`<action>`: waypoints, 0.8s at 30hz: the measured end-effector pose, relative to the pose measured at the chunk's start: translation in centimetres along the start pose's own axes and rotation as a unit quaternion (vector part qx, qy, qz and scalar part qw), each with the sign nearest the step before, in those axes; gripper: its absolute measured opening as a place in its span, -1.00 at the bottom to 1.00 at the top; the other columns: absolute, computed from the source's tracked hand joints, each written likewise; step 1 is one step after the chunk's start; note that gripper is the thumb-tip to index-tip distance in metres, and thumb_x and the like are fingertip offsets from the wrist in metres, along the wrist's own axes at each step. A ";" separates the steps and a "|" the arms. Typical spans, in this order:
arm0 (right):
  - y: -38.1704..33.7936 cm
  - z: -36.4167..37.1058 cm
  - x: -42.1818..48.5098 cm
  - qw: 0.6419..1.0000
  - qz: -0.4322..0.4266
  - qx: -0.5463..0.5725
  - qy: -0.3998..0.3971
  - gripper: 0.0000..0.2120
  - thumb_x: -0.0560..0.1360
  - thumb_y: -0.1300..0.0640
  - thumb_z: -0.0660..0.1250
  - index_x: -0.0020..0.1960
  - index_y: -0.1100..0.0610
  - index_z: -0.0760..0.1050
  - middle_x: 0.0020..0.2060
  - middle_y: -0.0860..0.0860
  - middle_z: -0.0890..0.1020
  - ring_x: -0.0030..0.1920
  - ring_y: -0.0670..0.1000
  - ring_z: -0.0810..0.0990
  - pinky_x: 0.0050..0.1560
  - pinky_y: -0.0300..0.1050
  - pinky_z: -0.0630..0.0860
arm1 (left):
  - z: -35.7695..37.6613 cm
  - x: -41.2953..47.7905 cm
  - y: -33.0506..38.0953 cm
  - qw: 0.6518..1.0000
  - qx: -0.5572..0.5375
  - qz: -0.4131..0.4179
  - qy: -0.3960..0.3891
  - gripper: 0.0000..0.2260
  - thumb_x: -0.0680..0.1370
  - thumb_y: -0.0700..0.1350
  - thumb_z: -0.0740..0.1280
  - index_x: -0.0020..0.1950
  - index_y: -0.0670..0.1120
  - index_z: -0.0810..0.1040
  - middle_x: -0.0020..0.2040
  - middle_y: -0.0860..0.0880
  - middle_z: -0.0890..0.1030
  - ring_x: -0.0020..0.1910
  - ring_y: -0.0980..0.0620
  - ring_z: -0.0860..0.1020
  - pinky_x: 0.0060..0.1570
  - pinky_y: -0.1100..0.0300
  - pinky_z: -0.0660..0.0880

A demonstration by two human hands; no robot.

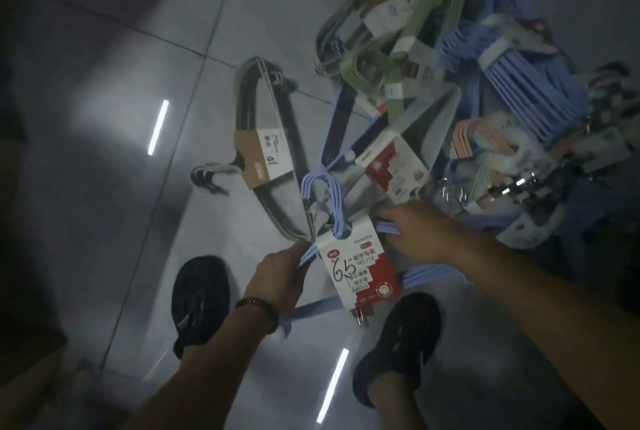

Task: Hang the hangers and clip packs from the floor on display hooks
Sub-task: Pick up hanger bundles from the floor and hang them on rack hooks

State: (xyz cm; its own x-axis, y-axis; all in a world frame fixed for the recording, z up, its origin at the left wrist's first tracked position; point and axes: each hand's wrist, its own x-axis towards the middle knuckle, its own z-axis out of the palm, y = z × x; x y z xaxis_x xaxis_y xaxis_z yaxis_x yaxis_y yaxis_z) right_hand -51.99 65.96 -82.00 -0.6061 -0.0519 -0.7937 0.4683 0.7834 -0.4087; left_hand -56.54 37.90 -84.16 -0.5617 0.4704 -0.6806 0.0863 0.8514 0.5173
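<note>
One pack of blue hangers (356,267) with a red-and-white label is held just above the floor (121,83), between two dark shoes (201,294). The left hand (280,273) grips one shoulder with curled fingers, and the right hand (415,232) clamps the other. A grey pack (263,138) lies beyond, beside a heap of packs (485,66).

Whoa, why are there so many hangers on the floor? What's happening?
A person stands over a pile of hanger packs on the tiled floor and holds one of them. The left hand and right hand both grip a bundle of light blue hangers with a red and white label, one hand at each side. A grey pack and the rest lie on the floor. No display hooks are in view.
</note>
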 end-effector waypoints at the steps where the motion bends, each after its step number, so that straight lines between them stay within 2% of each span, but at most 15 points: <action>1: -0.9 -1.4 0.1 1.000 -0.004 0.002 -0.015 -0.76 0.53 0.10 0.38 0.20 -0.01 0.60 -0.01 0.01 0.68 -0.02 0.10 0.66 -0.06 -0.01 0.58 | -0.7 -0.1 -0.1 1.000 -0.016 0.005 0.015 -0.79 0.69 -0.04 0.24 0.30 0.15 0.55 0.10 0.03 0.72 0.01 -0.06 0.66 -0.04 0.08 0.55; 3: -2.9 -4.4 0.2 0.999 -0.013 0.022 -0.045 -0.72 0.48 0.11 0.47 0.18 -0.01 0.58 -0.02 -0.08 0.65 -0.06 0.00 0.64 -0.16 -0.16 0.50 | -2.1 -0.3 -0.3 0.997 -0.052 0.018 0.048 -0.79 0.69 -0.06 0.27 0.29 0.12 0.58 0.09 0.04 0.73 -0.02 -0.03 0.67 -0.07 0.15 0.51; 4: -4.0 -5.9 0.2 0.996 -0.015 0.062 -0.057 -0.64 0.45 0.10 0.52 0.22 -0.04 0.58 0.03 -0.13 0.64 -0.02 -0.07 0.64 -0.12 -0.21 0.50 | -2.7 -0.2 -0.4 0.996 -0.060 0.022 0.065 -0.80 0.68 -0.07 0.29 0.27 0.09 0.60 0.07 0.04 0.73 -0.04 -0.02 0.67 -0.08 0.16 0.50; 6: -5.4 -8.3 0.5 0.985 -0.015 0.151 -0.077 -0.48 0.39 0.07 0.61 0.31 -0.12 0.57 0.18 -0.13 0.63 0.15 -0.11 0.61 0.10 -0.13 0.57 | -3.5 0.2 -1.1 0.992 -0.066 0.035 0.102 -0.84 0.65 -0.10 0.33 0.19 0.04 0.64 -0.01 0.01 0.74 -0.10 -0.03 0.67 -0.11 0.14 0.51; 7: -6.0 -9.0 0.8 0.984 -0.017 0.155 -0.091 -0.47 0.40 0.03 0.61 0.33 -0.14 0.56 0.21 -0.11 0.63 0.20 -0.09 0.61 0.18 -0.06 0.59 | -3.7 0.5 -1.6 0.989 -0.072 0.040 0.120 -0.88 0.64 -0.12 0.35 0.14 0.04 0.64 -0.07 0.01 0.74 -0.15 -0.04 0.67 -0.15 0.12 0.51; 9: -7.0 -10.0 1.2 0.990 -0.019 0.093 -0.106 -0.52 0.45 -0.14 0.56 0.33 -0.12 0.58 0.21 -0.09 0.65 0.18 -0.04 0.64 0.21 0.05 0.61 | -3.8 1.0 -2.4 0.983 -0.095 0.034 0.152 -0.89 0.63 -0.16 0.37 0.09 0.03 0.63 -0.13 0.01 0.72 -0.23 0.00 0.62 -0.21 0.15 0.48; 10: -7.4 -10.3 1.4 0.995 -0.020 0.048 -0.081 -0.50 0.44 -0.26 0.52 0.31 -0.10 0.59 0.19 -0.08 0.66 0.14 -0.04 0.65 0.18 0.07 0.63 | -3.8 1.2 -2.6 0.980 -0.108 0.028 0.166 -0.88 0.63 -0.17 0.36 0.10 0.03 0.63 -0.13 0.02 0.72 -0.25 0.06 0.59 -0.22 0.17 0.46; 12: -8.3 -11.0 2.2 0.995 -0.035 -0.068 0.060 -0.39 0.45 -0.43 0.39 0.31 -0.05 0.56 0.19 -0.05 0.63 0.15 0.00 0.61 0.16 0.08 0.60 | -3.8 1.5 -3.2 0.972 -0.148 0.001 0.184 -0.89 0.63 -0.21 0.34 0.07 -0.02 0.62 -0.15 0.04 0.70 -0.30 0.14 0.50 -0.27 0.20 0.44; 14: -8.9 -11.4 3.5 0.952 -0.062 -0.141 0.265 -0.43 0.55 -0.34 0.28 0.35 0.06 0.51 0.23 0.08 0.57 0.23 0.11 0.51 0.24 0.10 0.51 | -3.8 1.9 -4.2 0.961 -0.186 -0.044 0.202 -0.90 0.64 -0.21 0.32 0.05 -0.06 0.62 -0.19 0.05 0.67 -0.31 0.08 0.52 -0.28 0.10 0.48; 16: -9.9 -10.8 4.9 0.910 -0.064 -0.062 0.405 -0.57 0.64 -0.13 0.26 0.36 0.15 0.44 0.28 0.17 0.51 0.27 0.18 0.46 0.23 0.04 0.45 | -4.2 2.8 -4.8 0.929 -0.272 -0.111 0.222 -0.87 0.66 -0.14 0.30 0.06 0.01 0.64 -0.26 0.07 0.61 -0.34 -0.01 0.51 -0.30 0.08 0.48; 17: -10.5 -10.1 5.7 0.905 -0.049 0.007 0.423 -0.60 0.66 -0.08 0.26 0.37 0.15 0.41 0.30 0.17 0.49 0.27 0.17 0.47 0.20 0.00 0.45 | -4.5 3.3 -4.8 0.897 -0.346 -0.151 0.228 -0.88 0.67 -0.09 0.30 0.02 0.03 0.64 -0.32 0.04 0.56 -0.38 -0.03 0.46 -0.35 0.08 0.44; 18: -11.2 -9.3 6.8 0.910 -0.027 0.074 0.408 -0.60 0.66 -0.09 0.26 0.39 0.13 0.38 0.31 0.16 0.48 0.26 0.15 0.49 0.16 -0.02 0.49 | -5.0 4.0 -4.2 0.858 -0.416 -0.194 0.228 -0.85 0.68 -0.03 0.29 -0.04 0.00 0.61 -0.35 -0.01 0.50 -0.42 -0.05 0.39 -0.40 0.10 0.39; 20: -13.1 -7.2 9.1 0.935 0.018 0.183 0.302 -0.53 0.64 -0.20 0.25 0.40 0.07 0.36 0.30 0.13 0.51 0.21 0.14 0.56 0.08 0.00 0.55 | -5.8 5.8 -3.3 0.796 -0.499 -0.246 0.239 -0.77 0.68 0.03 0.28 -0.09 -0.06 0.57 -0.34 -0.12 0.43 -0.43 -0.03 0.36 -0.43 0.13 0.34; 22: -15.0 -5.1 11.4 0.948 0.056 0.251 0.186 -0.53 0.68 -0.22 0.18 0.41 0.08 0.39 0.24 0.12 0.57 0.18 0.14 0.58 -0.04 -0.06 0.45 | -6.6 7.8 -2.3 0.792 -0.478 -0.270 0.266 -0.74 0.68 0.06 0.28 -0.06 -0.10 0.59 -0.27 -0.12 0.55 -0.36 -0.10 0.53 -0.36 0.13 0.44; 24: -16.4 -2.9 13.4 0.966 0.069 0.222 0.110 -0.54 0.75 -0.12 0.04 0.50 0.13 0.37 0.34 0.19 0.52 0.29 0.20 0.53 0.09 -0.01 0.41 | -7.4 9.9 -2.1 0.823 -0.401 -0.297 0.272 -0.78 0.68 0.01 0.28 0.00 -0.12 0.57 -0.12 -0.12 0.62 -0.17 -0.15 0.63 -0.24 0.20 0.51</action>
State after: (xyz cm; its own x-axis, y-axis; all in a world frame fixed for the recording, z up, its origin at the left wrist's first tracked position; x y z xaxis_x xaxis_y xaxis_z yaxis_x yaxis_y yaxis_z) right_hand -69.63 54.24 -84.59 -0.6176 0.2046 -0.7594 0.7544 0.4271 -0.4985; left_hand -68.33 39.05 -88.11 -0.6127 -0.3321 -0.7172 -0.7845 0.3655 0.5010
